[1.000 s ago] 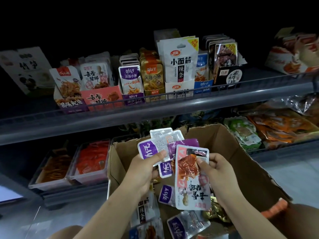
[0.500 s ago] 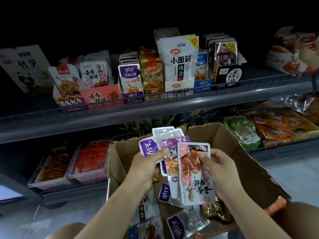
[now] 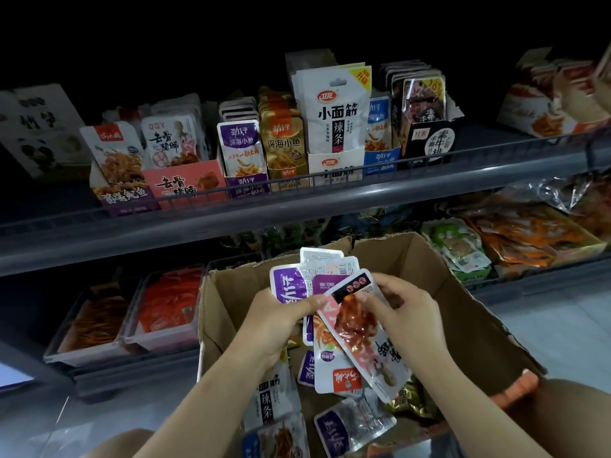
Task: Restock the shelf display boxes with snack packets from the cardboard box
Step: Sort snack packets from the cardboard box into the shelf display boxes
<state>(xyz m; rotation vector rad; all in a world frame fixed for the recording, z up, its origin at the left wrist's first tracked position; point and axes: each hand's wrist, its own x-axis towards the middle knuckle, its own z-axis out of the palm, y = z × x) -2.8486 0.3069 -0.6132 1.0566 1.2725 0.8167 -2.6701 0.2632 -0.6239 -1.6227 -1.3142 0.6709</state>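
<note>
- Where the light fails above the upper shelf (image 3: 297, 216), everything behind the display boxes is black and nothing there can be made out.
- Fingers of the left hand (image 3: 274, 325) are hidden behind a fan of snack packets (image 3: 317, 279); only its thumb shows, pressed across the front of the fan, so the hand grips the bunch.
- Right hand (image 3: 406, 312) pinches the pink-and-white packet (image 3: 360, 328) near its top edge, thumb on the face, fingers curled behind; that packet lies tilted over the front of the fan.
- Both hands hold the packets above the open cardboard box (image 3: 463, 312), whose near side is cut off by the bottom edge.
- Loose packets (image 3: 350, 424) lie in the box bottom, partly covered by the forearms, their printing hard to read.
- Upright display boxes line the upper shelf behind a wire rail: a pink display box (image 3: 185, 183), a purple one (image 3: 246, 186), a white one (image 3: 334, 166) with a tall white pouch, a black one (image 3: 429, 143).
- At the far left a white carton (image 3: 36, 127) is dim and blurred; at the far right orange-printed boxes (image 3: 545, 104) are smeared by the lens edge.
- Lower shelf: clear trays (image 3: 158, 338) of orange-red packets at left, crinkled bags (image 3: 529, 233) at right, their contents indistinct.
- Pale floor (image 3: 568, 325) shows beside the box at right.
</note>
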